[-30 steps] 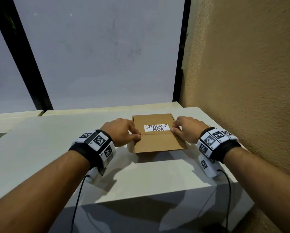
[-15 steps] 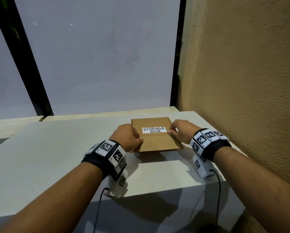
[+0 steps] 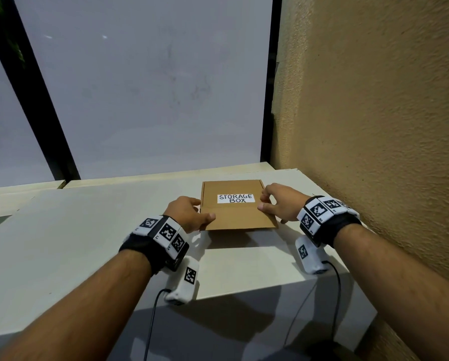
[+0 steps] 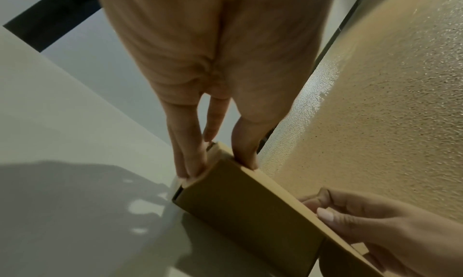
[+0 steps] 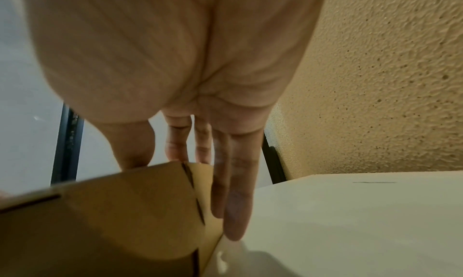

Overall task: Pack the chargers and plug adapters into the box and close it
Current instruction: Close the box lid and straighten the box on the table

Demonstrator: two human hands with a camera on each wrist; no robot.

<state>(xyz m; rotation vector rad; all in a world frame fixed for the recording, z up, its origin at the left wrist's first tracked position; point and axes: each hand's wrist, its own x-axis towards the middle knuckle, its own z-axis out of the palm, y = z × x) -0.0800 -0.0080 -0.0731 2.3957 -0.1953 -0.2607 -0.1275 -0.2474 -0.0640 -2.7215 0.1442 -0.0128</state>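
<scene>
A brown cardboard box (image 3: 233,217) labelled "STORAGE BOX" lies on the white table (image 3: 88,230) with its lid down. My left hand (image 3: 204,212) grips its near left corner. In the left wrist view, the thumb of that left hand (image 4: 218,166) presses on the lid and the fingers run down the side of the box (image 4: 250,212). My right hand (image 3: 263,201) holds the right edge, thumb on the lid. The right wrist view shows the fingers (image 5: 233,202) lying along the right wall of the box (image 5: 100,222). No chargers or adapters are visible.
A rough tan wall (image 3: 374,126) stands close on the right of the box. A window pane with black frames (image 3: 266,100) rises behind the table. The table's front edge (image 3: 244,290) is near my wrists, and thin black cables (image 3: 150,321) hang below it.
My left hand has slid along the box's left side to the near corner. The right fingers have lifted a little off the lid. The box has stayed in place, lid down.
</scene>
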